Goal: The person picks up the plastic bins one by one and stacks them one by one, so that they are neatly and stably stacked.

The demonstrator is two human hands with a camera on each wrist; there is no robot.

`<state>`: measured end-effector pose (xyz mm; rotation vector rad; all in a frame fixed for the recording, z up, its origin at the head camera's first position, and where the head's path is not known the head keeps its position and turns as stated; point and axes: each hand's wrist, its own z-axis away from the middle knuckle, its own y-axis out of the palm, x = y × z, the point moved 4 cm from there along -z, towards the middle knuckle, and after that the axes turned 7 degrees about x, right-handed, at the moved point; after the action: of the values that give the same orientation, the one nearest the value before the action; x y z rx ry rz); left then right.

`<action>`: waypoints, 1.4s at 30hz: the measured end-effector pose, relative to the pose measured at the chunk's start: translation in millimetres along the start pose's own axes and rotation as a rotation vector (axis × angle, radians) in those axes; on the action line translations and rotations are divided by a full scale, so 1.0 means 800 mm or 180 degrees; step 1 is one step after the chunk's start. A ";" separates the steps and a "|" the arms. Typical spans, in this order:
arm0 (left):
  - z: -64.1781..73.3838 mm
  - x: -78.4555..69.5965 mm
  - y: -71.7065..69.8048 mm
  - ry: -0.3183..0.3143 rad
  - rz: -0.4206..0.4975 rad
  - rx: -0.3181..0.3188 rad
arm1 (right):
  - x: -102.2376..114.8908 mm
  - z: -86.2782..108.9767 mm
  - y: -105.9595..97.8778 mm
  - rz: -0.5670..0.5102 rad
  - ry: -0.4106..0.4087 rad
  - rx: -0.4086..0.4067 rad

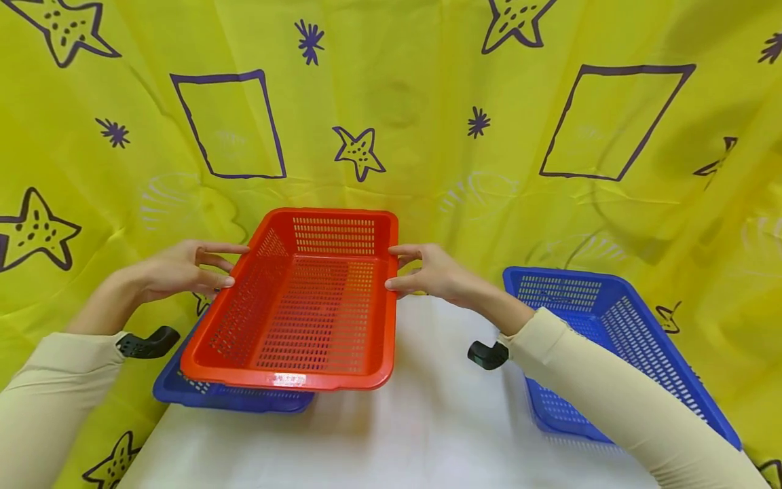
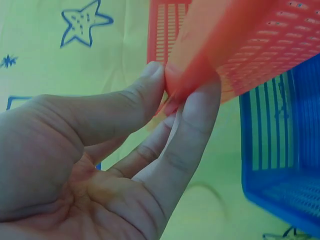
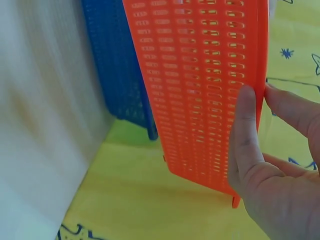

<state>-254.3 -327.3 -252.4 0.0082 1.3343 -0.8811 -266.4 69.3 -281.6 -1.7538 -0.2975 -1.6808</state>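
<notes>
Pinching a red basket [image 1: 305, 305] by its opposite side rims, a person's left hand [image 1: 183, 268] and right hand [image 1: 430, 275] hold it tilted above a white table [image 1: 421, 414], thumbs on one face of the rim and fingers on the other. Its open side faces the person, and it hides most of the left blue basket [image 1: 244, 402]. The right blue basket [image 1: 650, 346] sits partly behind the right sleeve [image 1: 617, 387]; a yellow curtain [image 1: 415, 163] with purple stars hangs beyond.
</notes>
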 end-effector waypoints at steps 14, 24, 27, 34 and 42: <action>0.033 0.020 -0.056 -0.0229 -0.0239 -0.0158 | 0.021 -0.048 0.046 -0.0299 -0.0099 0.0003; 0.041 0.038 -0.077 -0.0244 -0.0257 -0.0145 | 0.021 -0.068 0.068 -0.0387 -0.0155 -0.0030; 0.040 0.043 -0.081 -0.0249 -0.0243 -0.0153 | 0.018 -0.074 0.073 -0.0418 -0.0150 -0.0049; 0.033 0.058 -0.085 -0.0209 -0.0247 -0.0083 | 0.007 -0.084 0.084 -0.0434 -0.0138 -0.0110; 0.022 0.073 -0.087 -0.0272 -0.0216 -0.0083 | -0.006 -0.095 0.093 -0.0431 -0.0124 -0.0188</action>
<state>-279.7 -415.4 -263.8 -0.0945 1.2720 -0.9115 -283.0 -30.7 -314.1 -1.8476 -0.3959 -1.7679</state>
